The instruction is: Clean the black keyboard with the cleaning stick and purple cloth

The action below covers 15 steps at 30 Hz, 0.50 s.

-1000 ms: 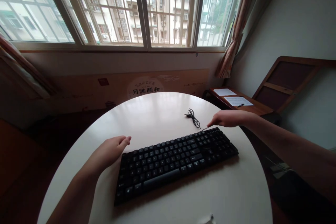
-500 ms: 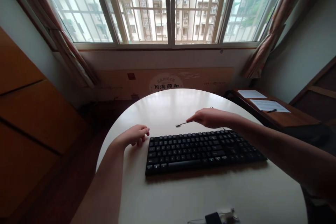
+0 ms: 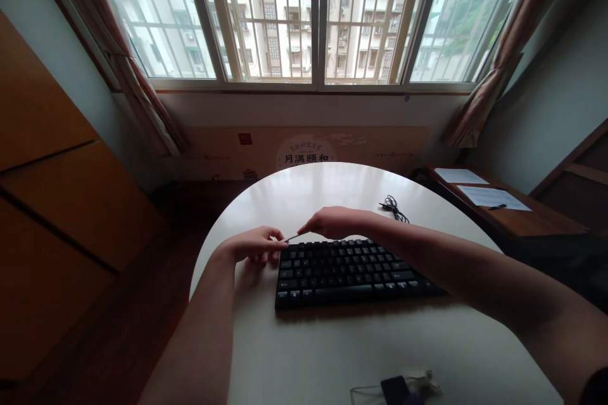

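A black keyboard (image 3: 332,272) lies on a round white table (image 3: 304,348). At its upper left corner is my left hand (image 3: 251,245), fingers apart and loosely bent, the thumb reaching to the corner. My right hand (image 3: 332,223) is closed on the thin handle of a small brush (image 3: 293,238), above the keyboard's back edge. The brush's tip points left, close to my left thumb and fingertips; its bristles are hardly visible there. My right forearm hides the right part of the keyboard.
A bundled black cable (image 3: 394,207) lies behind the keyboard. Near the front edge sits a small dark block (image 3: 395,389) beside a pale, wire-like item (image 3: 425,383). To the right, a brown side table (image 3: 546,218) bears paper sheets (image 3: 494,197) and a pen (image 3: 498,207).
My right hand has moved left with the brush, from behind the middle keys to the upper left corner. My left hand has shifted slightly right, onto that corner. The cable is now uncovered.
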Each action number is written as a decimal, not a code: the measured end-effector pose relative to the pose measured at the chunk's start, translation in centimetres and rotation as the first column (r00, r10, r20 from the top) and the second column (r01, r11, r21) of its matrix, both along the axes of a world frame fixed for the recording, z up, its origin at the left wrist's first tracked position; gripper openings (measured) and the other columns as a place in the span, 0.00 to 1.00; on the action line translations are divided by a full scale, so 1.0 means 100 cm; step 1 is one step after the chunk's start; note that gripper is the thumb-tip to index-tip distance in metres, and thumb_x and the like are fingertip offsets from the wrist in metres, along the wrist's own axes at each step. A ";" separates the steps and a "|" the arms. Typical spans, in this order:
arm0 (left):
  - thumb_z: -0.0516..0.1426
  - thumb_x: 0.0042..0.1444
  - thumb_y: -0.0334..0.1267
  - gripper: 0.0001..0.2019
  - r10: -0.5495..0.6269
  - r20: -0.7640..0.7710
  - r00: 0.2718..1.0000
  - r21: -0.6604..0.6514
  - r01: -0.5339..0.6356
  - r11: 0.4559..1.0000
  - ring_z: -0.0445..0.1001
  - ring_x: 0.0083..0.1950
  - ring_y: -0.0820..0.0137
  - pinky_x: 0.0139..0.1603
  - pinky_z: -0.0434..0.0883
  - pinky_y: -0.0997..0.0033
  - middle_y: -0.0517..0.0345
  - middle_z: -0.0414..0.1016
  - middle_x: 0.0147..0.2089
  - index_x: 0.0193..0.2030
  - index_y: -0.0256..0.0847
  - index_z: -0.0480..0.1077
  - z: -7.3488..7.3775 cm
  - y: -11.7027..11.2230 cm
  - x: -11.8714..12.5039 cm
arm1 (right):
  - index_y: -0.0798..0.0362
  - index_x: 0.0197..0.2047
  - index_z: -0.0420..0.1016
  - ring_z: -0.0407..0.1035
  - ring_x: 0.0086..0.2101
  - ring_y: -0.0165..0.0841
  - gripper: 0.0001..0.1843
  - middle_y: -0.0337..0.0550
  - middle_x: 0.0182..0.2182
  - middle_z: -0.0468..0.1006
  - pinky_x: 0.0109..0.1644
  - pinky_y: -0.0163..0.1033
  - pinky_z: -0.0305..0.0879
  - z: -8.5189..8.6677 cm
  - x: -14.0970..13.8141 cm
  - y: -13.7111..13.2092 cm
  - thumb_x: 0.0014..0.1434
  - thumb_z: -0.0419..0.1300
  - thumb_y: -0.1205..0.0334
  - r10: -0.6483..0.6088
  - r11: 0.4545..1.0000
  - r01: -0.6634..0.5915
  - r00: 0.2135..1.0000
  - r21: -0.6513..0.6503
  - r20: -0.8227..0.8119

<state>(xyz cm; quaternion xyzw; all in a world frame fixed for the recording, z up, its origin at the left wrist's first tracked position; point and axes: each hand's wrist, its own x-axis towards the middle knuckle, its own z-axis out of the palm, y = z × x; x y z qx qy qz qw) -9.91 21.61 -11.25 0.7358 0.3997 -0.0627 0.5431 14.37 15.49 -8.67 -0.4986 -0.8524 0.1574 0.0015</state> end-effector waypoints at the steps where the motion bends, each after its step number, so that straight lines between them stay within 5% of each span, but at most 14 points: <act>1: 0.61 0.45 0.61 0.27 -0.006 0.001 1.000 -0.004 0.006 1.000 0.67 0.24 0.73 0.18 0.54 0.78 0.59 0.74 0.30 0.40 0.40 0.66 0.000 0.000 0.001 | 0.36 0.59 0.71 0.71 0.37 0.33 0.22 0.40 0.49 0.79 0.38 0.33 0.60 0.000 0.000 -0.001 0.65 0.51 0.63 -0.002 1.000 0.002 1.000 0.008 -0.002; 9: 0.63 0.43 0.60 0.27 0.018 -0.015 1.000 -0.007 -0.018 1.000 0.69 0.24 0.72 0.19 0.55 0.78 0.60 0.74 0.29 0.41 0.40 0.67 -0.005 0.004 0.001 | 0.37 0.59 0.71 0.71 0.37 0.33 0.22 0.41 0.49 0.79 0.39 0.35 0.60 0.003 -0.004 -0.002 0.66 0.50 0.63 0.013 1.000 -0.013 0.999 -0.021 0.038; 15: 0.63 0.43 0.60 0.28 0.016 -0.037 0.999 0.004 -0.016 1.000 0.70 0.25 0.71 0.21 0.61 0.76 0.59 0.74 0.29 0.40 0.39 0.69 -0.004 0.004 0.004 | 0.37 0.58 0.72 0.71 0.39 0.32 0.20 0.41 0.47 0.80 0.42 0.35 0.61 0.003 0.019 -0.004 0.66 0.51 0.62 0.036 0.998 -0.036 0.999 -0.044 0.019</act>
